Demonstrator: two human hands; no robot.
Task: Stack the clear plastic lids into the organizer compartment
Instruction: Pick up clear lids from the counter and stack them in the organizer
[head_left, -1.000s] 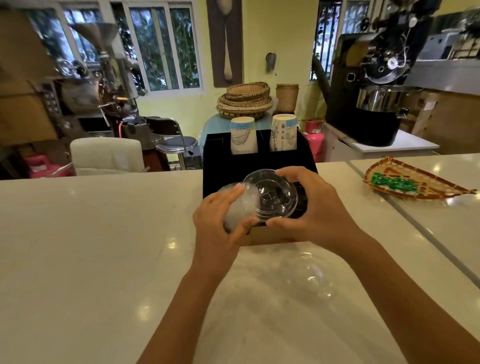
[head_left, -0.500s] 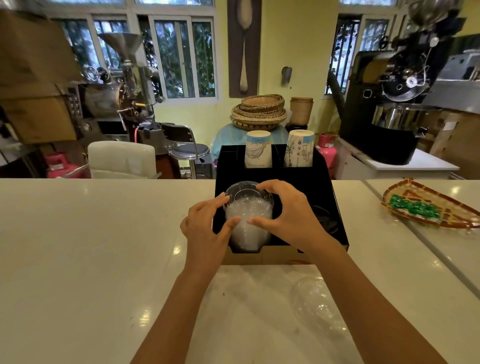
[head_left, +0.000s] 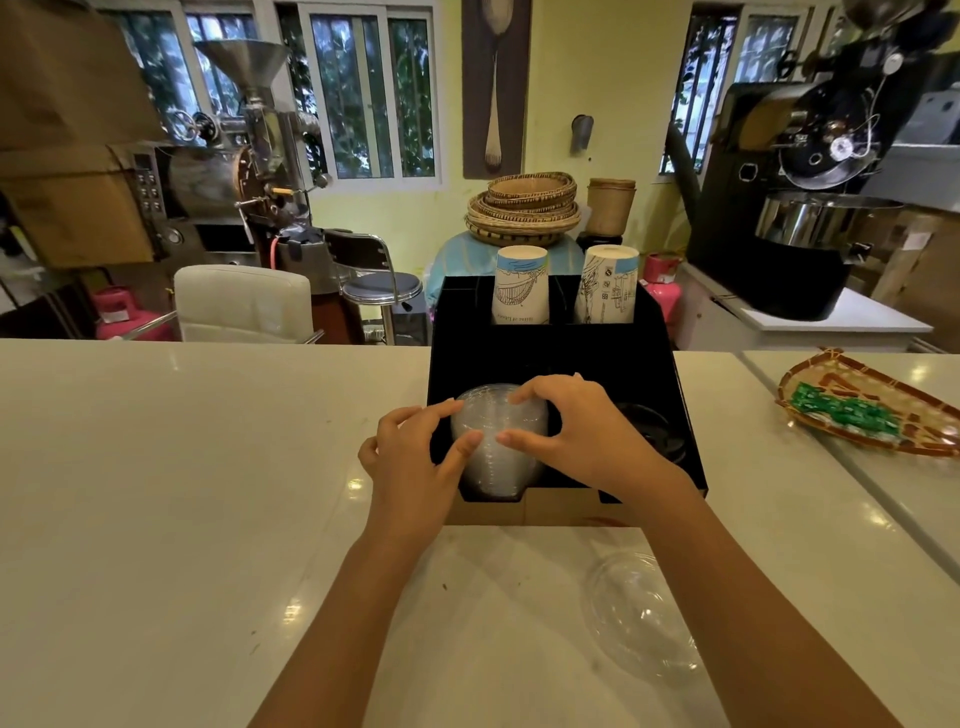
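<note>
A stack of clear plastic lids (head_left: 496, 441) sits in the front-left compartment of a black organizer (head_left: 550, 353) on the white counter. My left hand (head_left: 410, 462) grips the stack's left side with thumb and fingers. My right hand (head_left: 576, 431) holds its top and right side. A loose clear dome lid (head_left: 641, 618) lies on the counter near my right forearm. The front-right compartment holds dark lids (head_left: 654, 431), partly hidden by my right hand.
Two stacks of printed paper cups (head_left: 521, 286) stand in the organizer's back compartments. A woven tray (head_left: 872, 405) with green packets lies at the right. Beyond the counter's far edge are a white chair (head_left: 244, 304), a stool and roasting machines.
The top lid, held tilted above the stack a second ago, now lies on the stack. Both hands have settled lower around the stack in the compartment. The camera has moved closer.
</note>
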